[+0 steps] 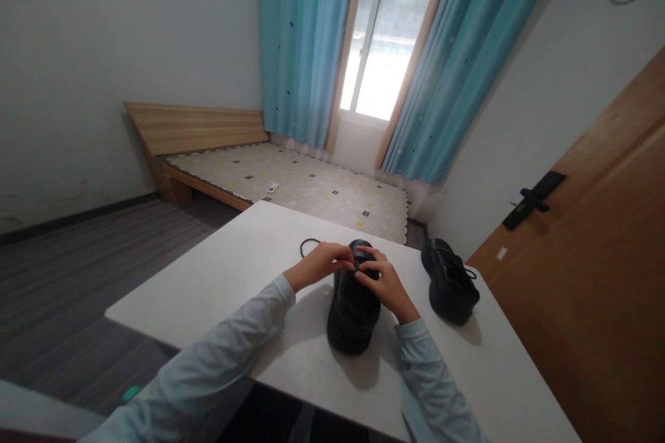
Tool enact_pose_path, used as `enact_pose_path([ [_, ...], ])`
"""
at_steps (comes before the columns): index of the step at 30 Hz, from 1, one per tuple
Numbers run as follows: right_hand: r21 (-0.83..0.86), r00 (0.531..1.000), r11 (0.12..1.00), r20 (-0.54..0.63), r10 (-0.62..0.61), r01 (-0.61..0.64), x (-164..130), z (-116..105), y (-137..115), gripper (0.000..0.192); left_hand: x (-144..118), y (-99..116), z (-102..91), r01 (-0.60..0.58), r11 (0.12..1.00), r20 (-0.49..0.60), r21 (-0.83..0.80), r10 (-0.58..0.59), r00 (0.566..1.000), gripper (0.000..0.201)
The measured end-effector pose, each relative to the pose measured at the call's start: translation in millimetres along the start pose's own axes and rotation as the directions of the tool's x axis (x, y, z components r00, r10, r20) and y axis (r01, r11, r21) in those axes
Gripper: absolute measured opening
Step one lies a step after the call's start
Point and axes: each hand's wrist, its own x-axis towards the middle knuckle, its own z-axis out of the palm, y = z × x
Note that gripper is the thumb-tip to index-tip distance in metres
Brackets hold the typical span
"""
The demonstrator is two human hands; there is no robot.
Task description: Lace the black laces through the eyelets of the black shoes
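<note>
a black shoe point(353, 304) sits on the white table point(233, 277), roughly in the middle of its near half, straight in front of the person. it is matte to slightly glossy, with a thick, chunky sole and a rounded, bulky end nearest the camera; its other end points away toward the bed. the upper looks smooth, like leather, though fine detail is too dark to make out.

both hands rest on the far upper part of the shoe. the left hand point(319, 263) comes in from the left with its fingers curled narrow, tips pinched together at the top of the shoe. the right hand point(384, 284) lies over the shoe's right side, fingers bent and close together, tips meeting those of the left. what they pinch is too small and dark to tell. a thin black lace point(307, 244) loops out on the table just left of the left hand.

a second black shoe point(449, 280) of the same kind lies on the table to the right, apart from the first, near the wooden door point(597, 256). beyond the table stand a low bed point(301, 183) and blue curtains point(306, 41).
</note>
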Motion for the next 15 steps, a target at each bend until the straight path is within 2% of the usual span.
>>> enact_pose_path([
  [3, -0.001, 1.000, 1.000, 0.000, 0.001, -0.001, 0, 0, 0, 0.005, 0, 2, 0.3, -0.048, 0.998, -0.025, 0.026, 0.049, 0.998, 0.017],
  [5, 0.000, 1.000, 1.000, 0.003, -0.001, 0.001, 0, -1, -1, 0.005, 0, 5, 1.0, -0.085, 0.995, -0.044, 0.043, 0.087, 0.995, 0.032],
  [7, 0.005, 1.000, 1.000, 0.006, -0.008, 0.008, 0, -2, -2, 0.006, -2, 7, 2.5, -0.082, 0.996, -0.055, 0.025, 0.083, 0.995, 0.052],
  [9, 0.008, 1.000, 1.000, 0.009, -0.016, 0.016, 0, -4, -3, 0.007, -3, 6, 4.7, -0.061, 0.998, -0.045, -0.029, 0.060, 0.997, 0.062],
  [15, 0.021, 1.000, 1.000, -0.008, -0.011, 0.012, 0, -13, -3, 0.012, -4, 1, 8.1, -0.023, 0.991, 0.034, -0.133, 0.028, 0.999, 0.058],
])
